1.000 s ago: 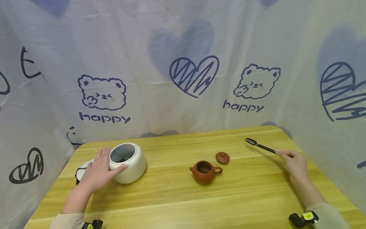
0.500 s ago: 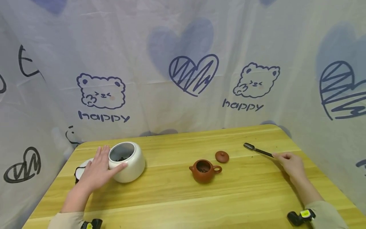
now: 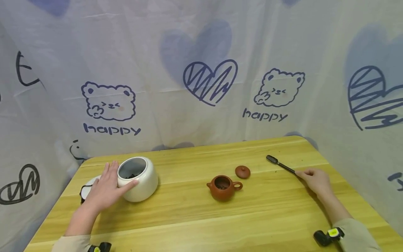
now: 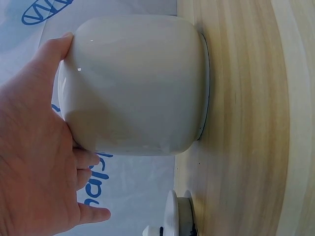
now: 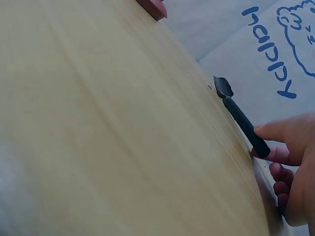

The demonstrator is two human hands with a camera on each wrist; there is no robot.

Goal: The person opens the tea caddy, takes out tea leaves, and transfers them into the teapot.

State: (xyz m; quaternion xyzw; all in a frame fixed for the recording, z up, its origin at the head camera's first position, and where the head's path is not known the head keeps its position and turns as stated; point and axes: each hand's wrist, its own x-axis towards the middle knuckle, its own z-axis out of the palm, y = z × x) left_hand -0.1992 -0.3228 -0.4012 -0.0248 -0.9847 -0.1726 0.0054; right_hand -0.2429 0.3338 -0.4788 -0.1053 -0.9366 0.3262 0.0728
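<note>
My left hand (image 3: 105, 192) rests against the left side of a white ceramic jar (image 3: 141, 185), fingers straight, thumb across its front near the rim. Dark tea leaves (image 3: 135, 174) lie inside the jar. In the left wrist view the thumb touches the jar's (image 4: 138, 88) rim edge. My right hand (image 3: 316, 180) pinches the handle end of a black tea scoop (image 3: 280, 164) between thumb and fingers, low over the table's right side. The right wrist view shows the scoop's head (image 5: 224, 86) pointing away from the hand. A brown clay teapot (image 3: 222, 190) holds some dark leaves.
The teapot's lid (image 3: 242, 172) lies on the table behind the pot. A white jar lid (image 3: 87, 190) with a dark edge sits left of the jar, partly hidden by my left hand. A printed cloth (image 3: 157, 122) stands behind the wooden table (image 3: 176, 231).
My right hand has moved slightly left and lowered the scoop toward the table. The left hand stays against the jar. The head view has shifted slightly.
</note>
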